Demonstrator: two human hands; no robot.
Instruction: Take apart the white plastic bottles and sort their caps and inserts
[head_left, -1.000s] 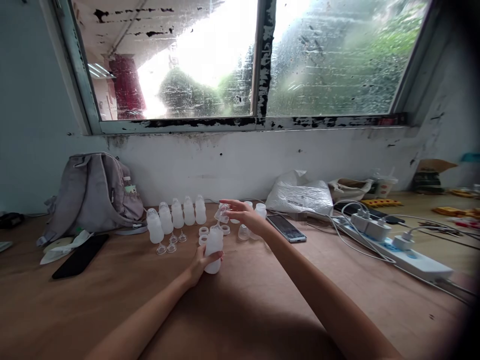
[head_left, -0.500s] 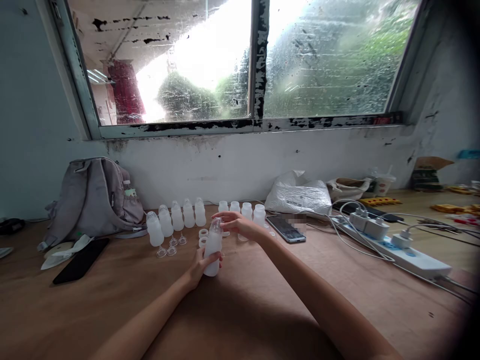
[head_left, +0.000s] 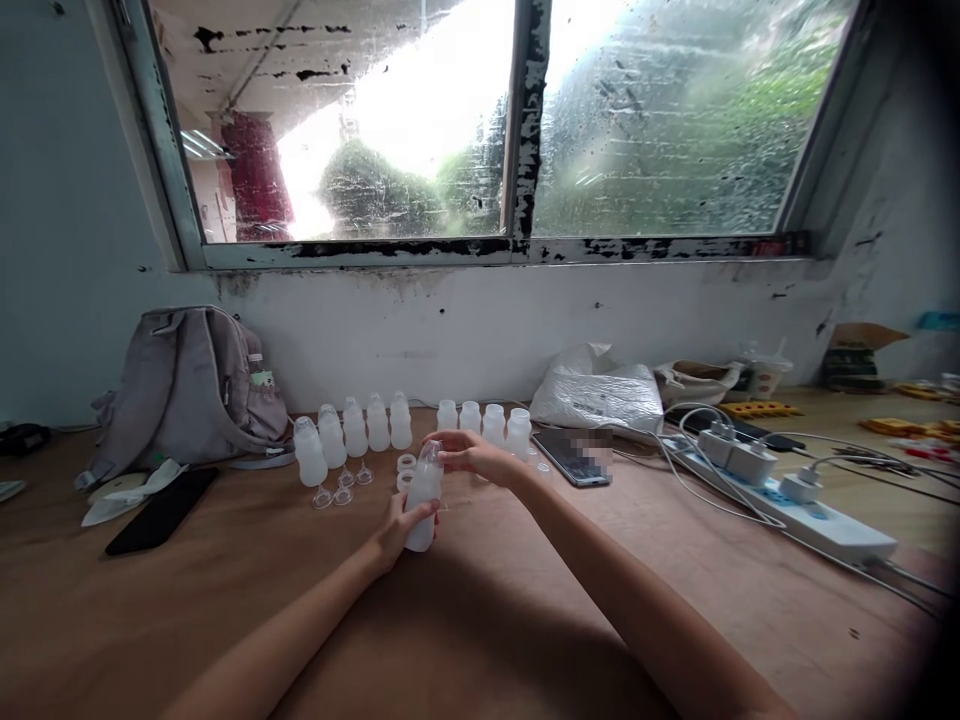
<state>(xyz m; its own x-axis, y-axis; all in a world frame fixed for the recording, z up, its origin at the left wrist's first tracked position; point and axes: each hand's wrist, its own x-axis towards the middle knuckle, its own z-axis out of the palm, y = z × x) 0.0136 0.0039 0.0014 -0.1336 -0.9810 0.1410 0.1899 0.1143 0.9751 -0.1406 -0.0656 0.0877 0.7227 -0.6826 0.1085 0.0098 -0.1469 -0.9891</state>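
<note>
Your left hand (head_left: 393, 530) grasps the tilted bottle (head_left: 424, 490) near the white rings (head_left: 406, 462); your right hand (head_left: 480, 457) grips its clear cap (head_left: 430, 452). Risk noted: sideways pressure on the cap could skew it.

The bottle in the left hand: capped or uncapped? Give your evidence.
Capped: a clear cap sits on top of the bottle, touched by the right hand. Whether it is fastened, I cannot tell.

Worn on head, single view. Looks forward and down across tabletop (head_left: 480, 630) toward wall (head_left: 345, 335) and window (head_left: 660, 130) beyond. Takes in hands (head_left: 391, 532) from behind and above, fairly close, near mid-frame.
</note>
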